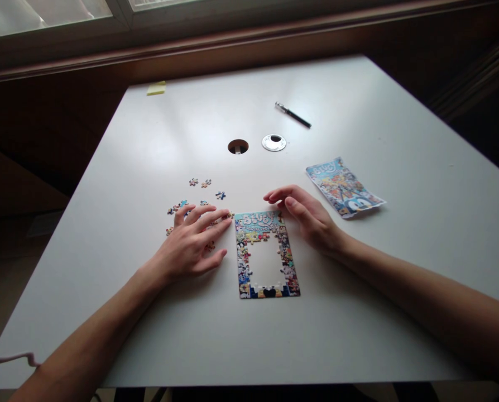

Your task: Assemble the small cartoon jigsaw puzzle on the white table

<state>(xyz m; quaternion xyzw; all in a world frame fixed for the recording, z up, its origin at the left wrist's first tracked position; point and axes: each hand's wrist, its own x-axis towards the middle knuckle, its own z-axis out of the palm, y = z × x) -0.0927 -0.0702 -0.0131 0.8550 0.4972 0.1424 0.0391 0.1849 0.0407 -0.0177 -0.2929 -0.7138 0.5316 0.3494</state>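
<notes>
A jigsaw puzzle (290, 268) lies flat in front of me, its border joined into a rectangle around a bare white middle. To its left, my left hand (193, 240) rests with fingers spread over loose puzzle pieces (183, 203), hiding some of them. The index fingertip is close to a small piece by the puzzle's upper left corner. My right hand (310, 220) is at the puzzle's upper right corner, fingers loosely extended and thumb apart, with nothing visible in it. Several pieces lie beyond my left hand, among them a blue piece (220, 195).
A creased picture sheet (344, 187) lies to the right on the white table (358, 312). Farther back are a black pen (293, 115), a round cable hole (238, 147) and its metal cover (273, 143). Yellow sticky notes (156, 88) sit near the far left corner.
</notes>
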